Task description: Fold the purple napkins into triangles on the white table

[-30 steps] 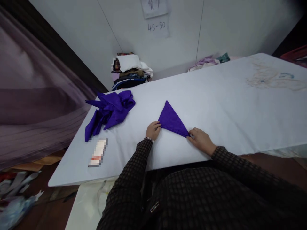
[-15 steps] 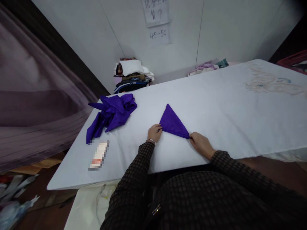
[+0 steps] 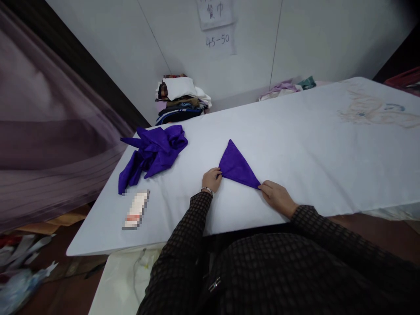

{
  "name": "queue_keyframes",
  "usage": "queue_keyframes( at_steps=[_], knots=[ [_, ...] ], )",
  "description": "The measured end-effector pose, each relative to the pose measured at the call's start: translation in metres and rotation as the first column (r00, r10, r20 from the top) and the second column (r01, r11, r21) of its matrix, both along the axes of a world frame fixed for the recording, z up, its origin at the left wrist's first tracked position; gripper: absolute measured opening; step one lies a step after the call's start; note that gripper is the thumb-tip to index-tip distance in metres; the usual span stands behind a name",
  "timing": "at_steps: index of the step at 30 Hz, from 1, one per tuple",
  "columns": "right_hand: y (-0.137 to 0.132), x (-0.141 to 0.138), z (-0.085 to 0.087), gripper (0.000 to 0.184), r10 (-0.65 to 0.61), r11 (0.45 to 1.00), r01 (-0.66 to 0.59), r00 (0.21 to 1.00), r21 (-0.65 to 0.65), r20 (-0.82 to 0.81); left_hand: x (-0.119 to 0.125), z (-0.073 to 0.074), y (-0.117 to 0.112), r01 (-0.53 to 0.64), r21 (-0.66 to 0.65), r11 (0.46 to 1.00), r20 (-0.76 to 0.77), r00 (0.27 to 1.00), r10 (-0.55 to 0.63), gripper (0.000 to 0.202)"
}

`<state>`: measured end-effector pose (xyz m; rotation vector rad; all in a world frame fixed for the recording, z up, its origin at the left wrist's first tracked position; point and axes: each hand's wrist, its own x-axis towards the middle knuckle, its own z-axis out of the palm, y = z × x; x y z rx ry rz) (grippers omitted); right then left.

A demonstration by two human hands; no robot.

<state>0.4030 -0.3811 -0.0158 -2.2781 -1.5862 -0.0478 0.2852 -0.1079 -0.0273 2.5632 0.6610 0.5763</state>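
Okay, I had both hands on the purple napkin (image 3: 236, 166), folded into a triangle on the white desk (image 3: 295, 144) in front of the body, one tip pointing away. Left hand (image 3: 212, 179): fingers pinched on the napkin's left corner. Right hand (image 3: 277, 196): fingers gripping the right corner, which sat a bit closer to the body. The napkin's near edge ran fairly straight between them. A bracelet (image 3: 208, 190) circled the left wrist; dark checked sleeves (image 3: 188, 229) covered both arms. Off to the left I had a crumpled purple cloth (image 3: 157, 151) near the desk's far left edge, well apart from the napkin. Nearer the body, just beside that cloth, lay a pixelated oblong (image 3: 137, 210), too blurred to name. Past the far edge I saw a stack of clothes (image 3: 182, 105), plus a lilac heap (image 3: 278, 89) farther right. A paper (image 3: 217, 41) on the wall (image 3: 246, 52) read "45-50".
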Motion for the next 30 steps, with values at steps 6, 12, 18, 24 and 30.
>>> queue_keyframes(
  at_steps=[6,12,18,24,30],
  knots=[
    [-0.003,0.001,0.002,0.028,0.032,0.999,-0.032,0.999,-0.031,0.002,-0.002,0.002,0.001,0.037,0.022,0.999,-0.015,0.999,-0.037,0.019],
    [-0.01,0.003,0.001,0.028,0.077,0.996,-0.078,0.997,0.033,0.031,-0.007,0.001,0.005,0.095,0.032,0.995,-0.032,0.995,-0.094,0.02],
    [-0.016,0.014,0.007,0.028,0.195,0.98,-0.194,0.98,0.038,-0.046,-0.013,0.008,-0.001,0.136,0.081,0.987,-0.103,0.986,-0.127,0.025],
    [-0.012,0.039,0.019,0.033,0.401,0.916,-0.397,0.893,0.064,-0.203,-0.01,0.016,-0.011,0.113,0.164,0.98,-0.19,0.978,-0.081,0.022],
    [0.004,0.061,0.025,0.028,0.522,0.852,-0.516,0.824,0.089,-0.22,-0.01,0.014,-0.01,0.099,0.159,0.982,-0.183,0.981,-0.07,0.021]
  ],
)
